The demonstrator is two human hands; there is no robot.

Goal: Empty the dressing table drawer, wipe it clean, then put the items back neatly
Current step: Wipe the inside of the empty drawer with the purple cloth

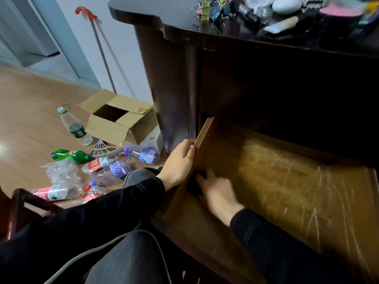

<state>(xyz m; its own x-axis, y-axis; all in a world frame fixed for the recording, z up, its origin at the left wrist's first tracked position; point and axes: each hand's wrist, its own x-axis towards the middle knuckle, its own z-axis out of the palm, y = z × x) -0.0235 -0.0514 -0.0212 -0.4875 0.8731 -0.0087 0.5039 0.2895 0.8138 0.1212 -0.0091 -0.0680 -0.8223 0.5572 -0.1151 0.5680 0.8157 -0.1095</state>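
The dark table (170,78) fills the upper right. Its drawer (287,181) is pulled far out toward the person, and the scratched wooden bottom that shows lies bare. On the wood floor (24,111) to the left stands an open box (121,119), with bottles (78,130) lying scattered in front of it. A metal pole (102,52) with a red hook leans on the wall behind. Part of a dark chair (18,208) shows at the lower left.

The left hand (180,160) grips the top edge of the drawer's left wall, with the fingers curled over it. The right hand (219,193) is inside the drawer at that same wall, with the fingers spread loosely against a small dark thing (194,186). Blur hides whether they hold it.

On the tabletop, well above the drawer, sit a white tube (281,25) and a pile of clips (207,8) among other small items.
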